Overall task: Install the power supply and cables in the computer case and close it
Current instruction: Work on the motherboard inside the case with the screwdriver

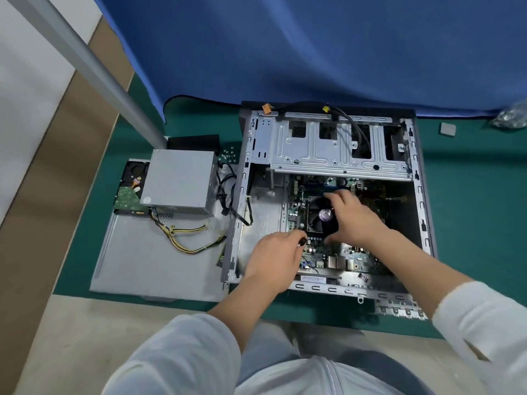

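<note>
A: What's furthest left on the green-topped desk (85,252)?
B: A flat grey metal side panel (148,263). On it sit a bare hard drive with a green circuit board (129,191) and the grey box-shaped power supply (179,185), its yellow-and-black cables (185,238) trailing toward the open silver computer case (328,195).
A: And the left hand (275,259)?
B: Its grip is pinched: fingertips hold a small black connector (302,241) just over the green motherboard (336,252).
A: The right hand (355,219)?
B: Curled around the black square cooler fan (322,215), thumb at the near edge, fingers at the far edge.
A: Any readable writing?
B: A white barcode label (312,279) on the case's near rail, too small to read.
</note>
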